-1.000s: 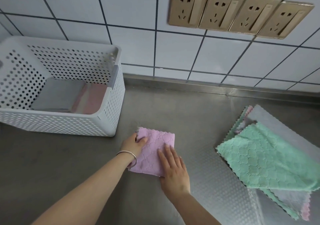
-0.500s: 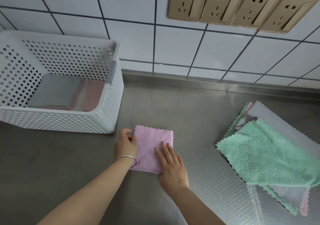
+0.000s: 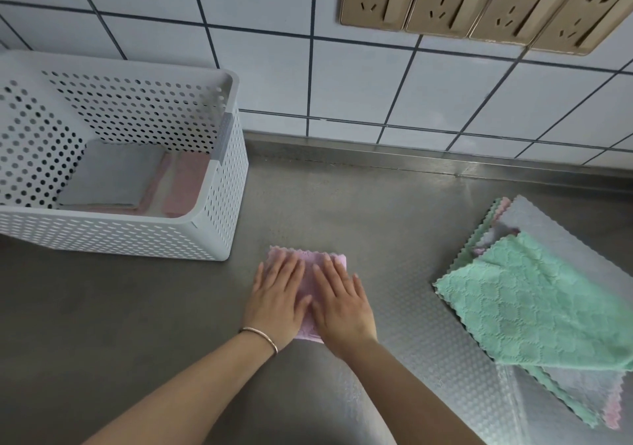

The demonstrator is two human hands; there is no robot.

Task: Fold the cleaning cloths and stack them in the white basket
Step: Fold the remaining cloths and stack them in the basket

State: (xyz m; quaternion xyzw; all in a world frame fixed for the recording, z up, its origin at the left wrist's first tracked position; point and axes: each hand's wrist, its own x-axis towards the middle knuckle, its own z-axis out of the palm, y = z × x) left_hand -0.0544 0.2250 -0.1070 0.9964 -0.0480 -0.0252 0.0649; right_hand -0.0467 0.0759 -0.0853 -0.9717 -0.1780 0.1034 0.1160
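Pressing a folded pink cloth (image 3: 310, 285) flat against the steel counter (image 3: 102, 307) at lower centre of the frame, a person lays both palms on it side by side; the left hand (image 3: 275, 299) covers the cloth's left half and the right hand (image 3: 340, 302) its right half, fingers of both straight, together and pointing toward the top of the frame, gripping nothing; only the scalloped far edge, a strip between the hands and a near corner of the cloth show from under them. The cloth looks soft, light and limp, a textured microfibre likely to spring open at its fold if lifted loosely; a pinch along the folded edge with thumb beneath, or a two-handed lift from opposite sides, would probably keep it square. The white basket (image 3: 219, 211) stands at upper left of the frame, near the cloth but apart from it, with a grey folded cloth (image 3: 113, 177) and pink ones (image 3: 186, 184) already lying inside; a loose pile of unfolded cloths (image 3: 534, 304), green on top, waits at right of the frame, well apart from the hands.
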